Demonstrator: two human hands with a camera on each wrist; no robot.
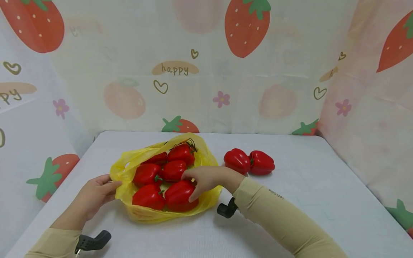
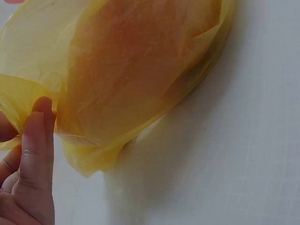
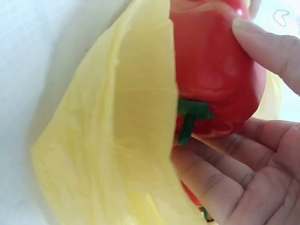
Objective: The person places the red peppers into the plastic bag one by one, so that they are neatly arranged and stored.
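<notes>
A yellow plastic bag [image 1: 143,214] lies with its mouth spread on the table, several red bell peppers inside it. At the bag's left edge, my left hand [image 1: 96,191] pinches the plastic between thumb and fingers; the left wrist view shows the same grip on the bag [image 2: 131,65]. My right hand [image 1: 208,179] reaches into the bag from the right and grips the front right bell pepper [image 1: 179,197]. Seen from the right wrist, the thumb lies on one side of this pepper [image 3: 215,70] and the fingers on the other, near its green stem. Plastic hides part of it.
Two more red bell peppers, one on the left [image 1: 237,160] and one on the right [image 1: 262,163], touch each other on the white table [image 1: 306,179] to the right of the bag. Strawberry-printed cloth [image 1: 206,96] hangs behind the table and at both sides.
</notes>
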